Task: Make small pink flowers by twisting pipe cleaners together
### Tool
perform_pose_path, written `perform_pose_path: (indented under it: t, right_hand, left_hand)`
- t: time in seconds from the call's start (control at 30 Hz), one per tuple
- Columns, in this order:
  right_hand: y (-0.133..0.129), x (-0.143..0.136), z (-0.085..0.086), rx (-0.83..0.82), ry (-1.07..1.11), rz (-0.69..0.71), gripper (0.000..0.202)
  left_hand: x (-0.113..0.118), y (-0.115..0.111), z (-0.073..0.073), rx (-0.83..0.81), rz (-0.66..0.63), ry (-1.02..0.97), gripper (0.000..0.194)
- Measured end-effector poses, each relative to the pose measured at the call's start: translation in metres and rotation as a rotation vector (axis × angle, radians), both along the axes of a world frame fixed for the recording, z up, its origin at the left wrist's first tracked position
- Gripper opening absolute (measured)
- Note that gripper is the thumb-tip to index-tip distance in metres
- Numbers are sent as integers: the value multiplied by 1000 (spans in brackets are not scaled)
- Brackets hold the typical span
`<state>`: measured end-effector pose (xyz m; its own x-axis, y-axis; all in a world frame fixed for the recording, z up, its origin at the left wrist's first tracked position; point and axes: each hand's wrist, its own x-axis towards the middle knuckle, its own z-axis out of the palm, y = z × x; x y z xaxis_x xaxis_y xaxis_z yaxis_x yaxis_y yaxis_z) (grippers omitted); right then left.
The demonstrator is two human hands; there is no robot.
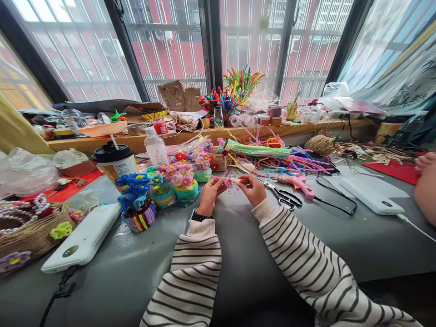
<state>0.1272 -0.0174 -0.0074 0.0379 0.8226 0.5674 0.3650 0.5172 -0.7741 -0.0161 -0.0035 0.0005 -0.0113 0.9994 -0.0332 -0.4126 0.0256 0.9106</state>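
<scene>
Close in front of me, both hands meet around a small pink pipe-cleaner flower (228,182). My left hand (209,196) pinches its left side, fingers closed. My right hand (254,190) is closed at the flower's right side, where a pale yellowish bit shows by the fingertips; what that bit is I cannot make out. To the right of my right hand lie black-handled scissors (288,196) and a pink hot glue gun (299,185). Left of my left hand stand small pots of fuzzy flowers, among them a pink bunch (182,175) and a blue one (134,190).
A lidded drink cup (116,161) and a plastic bottle (156,147) stand at left. White power banks lie at left (83,236) and right (371,195). Pipe cleaners (259,150) and a twine ball (320,144) sit at the back. Another person's hand (427,168) rests at far right.
</scene>
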Motion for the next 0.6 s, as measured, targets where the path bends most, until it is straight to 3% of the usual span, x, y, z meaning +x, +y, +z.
perform_pose_path:
  t: [0.4,0.6]
  right_hand:
    - [2,-3,-8,68,-100,21,21]
    - [3,-3,-11,191,-287,-37,18]
  left_hand:
    - [-1,0,-2,20,-29,11,24]
    - [0,0,-2,26,-31,58,26]
